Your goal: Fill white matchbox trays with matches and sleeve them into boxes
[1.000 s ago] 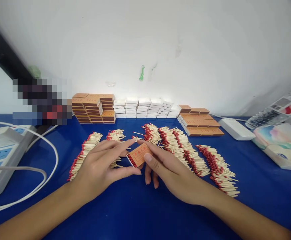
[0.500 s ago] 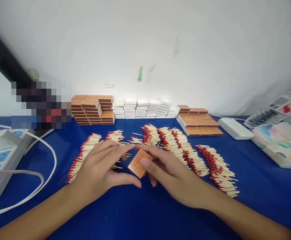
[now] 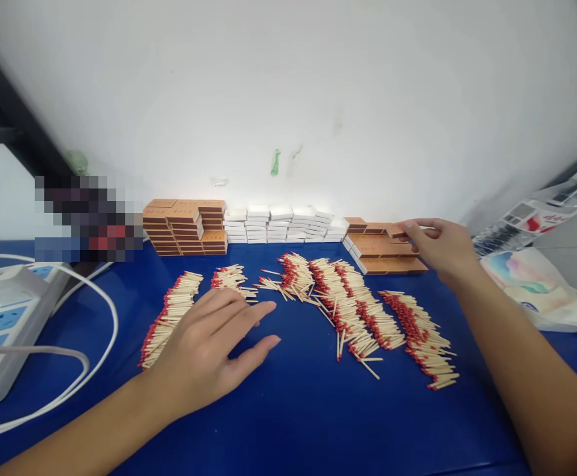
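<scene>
Between the thumb and fingers of my right hand (image 3: 441, 248) is an orange matchbox (image 3: 396, 230), held at the top of the right-hand stack of matchboxes (image 3: 384, 248). Whether it rests on the stack I cannot tell. My left hand (image 3: 219, 340) hovers over the blue table with thumb and fingers apart, holding nothing. It partly covers the left rows of red-tipped matches (image 3: 176, 307). More matches (image 3: 345, 304) lie in slanting rows at the middle, and another row (image 3: 420, 337) lies to the right.
White matchbox trays (image 3: 281, 225) are piled along the wall beside a taller stack of orange matchboxes (image 3: 184, 228). A power strip (image 3: 0, 317) with white cables (image 3: 112, 317) stands at left. A tissue pack (image 3: 536, 291) and a plastic bottle (image 3: 531, 218) lie at right.
My right hand has carried the matchbox from beside my left hand out to the right-hand stack. My left hand stays near its place, fingers still apart.
</scene>
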`<state>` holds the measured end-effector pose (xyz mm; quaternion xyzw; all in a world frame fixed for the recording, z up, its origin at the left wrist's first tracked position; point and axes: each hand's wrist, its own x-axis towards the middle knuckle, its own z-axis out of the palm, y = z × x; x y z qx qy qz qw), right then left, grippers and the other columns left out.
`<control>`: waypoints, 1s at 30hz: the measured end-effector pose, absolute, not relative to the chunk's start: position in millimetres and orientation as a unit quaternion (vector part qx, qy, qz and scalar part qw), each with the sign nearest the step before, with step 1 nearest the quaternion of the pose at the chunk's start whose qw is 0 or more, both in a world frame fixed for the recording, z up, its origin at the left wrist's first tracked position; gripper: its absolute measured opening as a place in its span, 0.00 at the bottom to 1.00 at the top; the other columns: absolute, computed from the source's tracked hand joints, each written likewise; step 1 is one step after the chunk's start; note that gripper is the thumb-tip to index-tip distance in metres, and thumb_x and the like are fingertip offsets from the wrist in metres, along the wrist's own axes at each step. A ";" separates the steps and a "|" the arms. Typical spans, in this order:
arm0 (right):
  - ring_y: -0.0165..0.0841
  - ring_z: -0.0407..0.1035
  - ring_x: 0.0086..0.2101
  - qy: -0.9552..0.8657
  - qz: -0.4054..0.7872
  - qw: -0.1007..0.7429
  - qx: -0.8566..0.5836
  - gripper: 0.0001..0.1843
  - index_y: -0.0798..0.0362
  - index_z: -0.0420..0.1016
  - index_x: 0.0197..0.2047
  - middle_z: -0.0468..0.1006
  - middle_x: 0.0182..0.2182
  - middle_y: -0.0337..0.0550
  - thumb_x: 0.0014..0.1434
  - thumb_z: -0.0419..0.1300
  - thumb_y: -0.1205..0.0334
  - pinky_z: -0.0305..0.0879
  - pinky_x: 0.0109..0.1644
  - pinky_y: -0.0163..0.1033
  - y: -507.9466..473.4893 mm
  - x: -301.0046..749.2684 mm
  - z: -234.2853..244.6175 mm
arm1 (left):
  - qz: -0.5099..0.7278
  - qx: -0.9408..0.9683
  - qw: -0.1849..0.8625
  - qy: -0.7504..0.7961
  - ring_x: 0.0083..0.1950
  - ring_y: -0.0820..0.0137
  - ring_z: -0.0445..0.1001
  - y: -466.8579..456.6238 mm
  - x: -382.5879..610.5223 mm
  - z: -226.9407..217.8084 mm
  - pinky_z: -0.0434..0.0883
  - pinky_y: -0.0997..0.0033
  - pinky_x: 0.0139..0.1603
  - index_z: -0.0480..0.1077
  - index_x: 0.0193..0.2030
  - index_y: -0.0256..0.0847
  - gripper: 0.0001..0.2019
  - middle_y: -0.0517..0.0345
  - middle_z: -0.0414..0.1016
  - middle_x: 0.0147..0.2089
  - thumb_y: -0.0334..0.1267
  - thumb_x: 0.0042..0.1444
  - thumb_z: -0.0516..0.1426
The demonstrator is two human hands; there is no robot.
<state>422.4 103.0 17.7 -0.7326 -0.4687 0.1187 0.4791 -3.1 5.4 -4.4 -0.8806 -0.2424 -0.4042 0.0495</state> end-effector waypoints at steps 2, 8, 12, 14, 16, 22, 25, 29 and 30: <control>0.33 0.71 0.30 -0.451 0.113 0.465 -0.754 0.17 0.61 0.82 0.54 0.85 0.40 0.57 0.71 0.66 0.54 0.69 0.36 0.41 111.4 429.2 15.0 | -0.400 -0.883 0.044 -0.242 0.44 0.63 0.77 4.6 -2.4 -4.3 0.78 0.58 0.50 0.76 0.60 0.34 0.18 0.53 0.82 0.39 0.33 0.65 0.68; 0.43 0.77 0.54 -0.476 0.145 0.400 -0.770 0.22 0.52 0.75 0.65 0.77 0.61 0.51 0.73 0.65 0.52 0.79 0.57 0.55 151.5 428.7 11.3 | -0.391 -0.886 0.039 -0.247 0.42 0.64 0.77 6.7 -1.9 -4.3 0.79 0.59 0.49 0.77 0.59 0.35 0.15 0.54 0.81 0.38 0.33 0.67 0.66; 0.41 0.77 0.53 -0.499 0.093 0.356 -0.784 0.18 0.51 0.78 0.61 0.79 0.59 0.51 0.73 0.65 0.52 0.77 0.58 0.53 163.9 428.1 8.3 | -0.395 -0.881 0.039 -0.257 0.43 0.64 0.78 9.8 -4.2 -6.5 0.79 0.59 0.50 0.77 0.58 0.35 0.14 0.54 0.81 0.38 0.32 0.67 0.66; 0.42 0.78 0.50 -0.505 0.053 0.343 -0.790 0.18 0.53 0.81 0.58 0.83 0.54 0.53 0.72 0.66 0.51 0.74 0.57 0.50 164.2 431.0 5.6 | -0.390 -0.884 0.035 -0.257 0.43 0.64 0.78 10.1 -5.1 -7.7 0.78 0.59 0.51 0.77 0.59 0.35 0.15 0.54 0.81 0.38 0.32 0.67 0.66; 0.45 0.78 0.46 -0.511 0.022 0.334 -0.792 0.19 0.55 0.84 0.54 0.86 0.47 0.56 0.69 0.67 0.50 0.70 0.52 0.49 163.1 434.8 2.2 | -0.384 -0.887 0.033 -0.254 0.43 0.64 0.78 9.8 -5.6 -8.4 0.78 0.59 0.51 0.76 0.59 0.36 0.15 0.54 0.81 0.38 0.32 0.68 0.65; 0.49 0.77 0.44 -0.534 -0.025 0.304 -0.789 0.20 0.56 0.87 0.48 0.88 0.45 0.58 0.62 0.70 0.49 0.64 0.45 0.48 162.1 443.1 -7.5 | -0.384 -0.888 0.035 -0.249 0.44 0.63 0.78 9.1 -5.2 -8.7 0.78 0.58 0.51 0.76 0.60 0.35 0.15 0.54 0.82 0.40 0.31 0.67 0.66; 0.48 0.78 0.44 -0.549 -0.031 0.296 -0.781 0.19 0.53 0.87 0.48 0.88 0.45 0.55 0.61 0.70 0.49 0.65 0.44 0.47 164.9 444.8 -11.7 | -0.384 -0.889 0.031 -0.247 0.43 0.64 0.78 9.1 -5.0 -8.5 0.78 0.59 0.51 0.76 0.59 0.35 0.15 0.54 0.81 0.38 0.30 0.67 0.66; 0.50 0.79 0.44 -0.561 -0.043 0.297 -0.772 0.19 0.51 0.86 0.47 0.88 0.44 0.54 0.60 0.70 0.46 0.69 0.45 0.48 169.2 446.5 -16.9 | -0.386 -0.889 0.033 -0.245 0.43 0.64 0.78 9.2 -4.6 -8.0 0.78 0.59 0.51 0.76 0.59 0.35 0.15 0.54 0.81 0.38 0.30 0.67 0.65; 0.50 0.79 0.45 -0.563 -0.046 0.299 -0.769 0.19 0.51 0.86 0.47 0.88 0.44 0.54 0.60 0.70 0.46 0.70 0.45 0.49 170.1 446.9 -18.0 | -0.386 -0.889 0.034 -0.246 0.43 0.63 0.78 9.2 -4.5 -8.0 0.78 0.59 0.51 0.76 0.59 0.35 0.15 0.54 0.81 0.38 0.30 0.67 0.65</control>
